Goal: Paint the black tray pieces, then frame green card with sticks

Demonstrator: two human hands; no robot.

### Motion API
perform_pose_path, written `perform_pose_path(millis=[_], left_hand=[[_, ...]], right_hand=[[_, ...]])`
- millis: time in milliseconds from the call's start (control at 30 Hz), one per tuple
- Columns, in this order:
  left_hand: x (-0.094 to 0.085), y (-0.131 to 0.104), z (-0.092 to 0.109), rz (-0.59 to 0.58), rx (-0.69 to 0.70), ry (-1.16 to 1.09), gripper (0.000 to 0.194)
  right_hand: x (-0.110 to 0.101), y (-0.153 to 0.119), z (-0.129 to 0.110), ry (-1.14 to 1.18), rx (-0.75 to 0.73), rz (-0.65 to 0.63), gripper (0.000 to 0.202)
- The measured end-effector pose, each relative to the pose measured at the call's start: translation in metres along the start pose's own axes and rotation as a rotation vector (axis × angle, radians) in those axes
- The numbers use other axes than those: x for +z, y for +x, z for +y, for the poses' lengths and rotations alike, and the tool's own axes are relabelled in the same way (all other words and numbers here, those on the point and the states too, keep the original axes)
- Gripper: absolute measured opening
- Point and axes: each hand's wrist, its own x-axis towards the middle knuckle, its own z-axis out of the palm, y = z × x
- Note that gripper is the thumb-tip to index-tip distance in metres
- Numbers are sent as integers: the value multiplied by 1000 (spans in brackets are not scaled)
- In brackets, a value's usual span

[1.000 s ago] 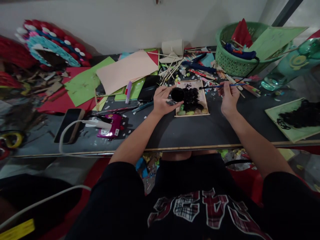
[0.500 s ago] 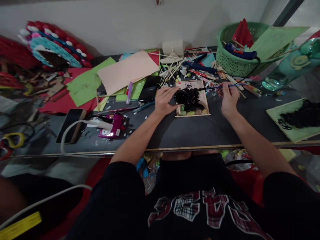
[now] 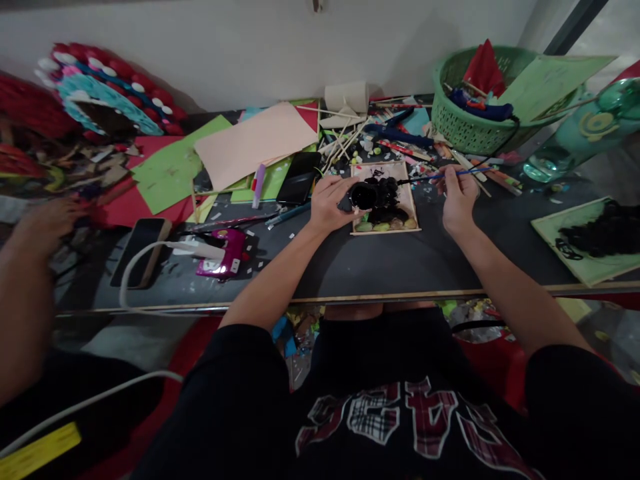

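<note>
My left hand (image 3: 331, 203) is closed round a small cup of black paint (image 3: 363, 197), held over the left part of a small framed panel (image 3: 408, 200). Black clumped material (image 3: 387, 193) covers the panel's middle, with greenish and brown stones (image 3: 383, 227) along its near edge. My right hand (image 3: 459, 197), right of the panel, pinches a thin blue brush (image 3: 440, 176). The brush lies nearly level and its dark tip points left, at the black clumps.
At the far left another person's hand (image 3: 47, 223) reaches over the table. A phone (image 3: 141, 252), purple device (image 3: 223, 253), white cable (image 3: 131, 267), green basket (image 3: 467, 127), bottle (image 3: 560, 150) and second panel (image 3: 575, 257) surround the work.
Another person's arm has come in at the far left, where scissors lay in view before. My hands, the cup and the brush have hardly moved.
</note>
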Motion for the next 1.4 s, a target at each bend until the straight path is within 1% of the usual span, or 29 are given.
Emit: perform_pose_path(millis=[167, 300, 467, 667, 800, 867, 1000, 1133, 1267, 1400], left_hand=[[3, 0, -2, 47, 44, 5, 74], [3, 0, -5, 39, 8, 21, 70], [0, 1, -2, 9, -3, -4, 77], [3, 0, -2, 41, 17, 15, 74], [5, -1, -5, 66, 44, 12, 74], [5, -1, -6, 55, 49, -1, 74], [5, -2, -6, 35, 54, -17, 74], [5, -2, -5, 32, 18, 15, 75], [6, -1, -6, 22, -13, 41, 75], [6, -1, -6, 38, -22, 53, 73]], right_hand=[[-3, 5, 10, -9, 1, 28, 62], [-4, 6, 15, -4, -1, 41, 61], [-4, 6, 15, -24, 8, 27, 61], [-4, 7, 16, -18, 0, 10, 61], [-3, 4, 13, 9, -36, 13, 55], [-1, 0, 7, 21, -82, -21, 50], [3, -14, -11, 79, -197, -165, 38], [6, -26, -25, 43, -274, -301, 35], [6, -31, -29, -44, -342, -402, 31], [7, -33, -30, -84, -400, -448, 25]])
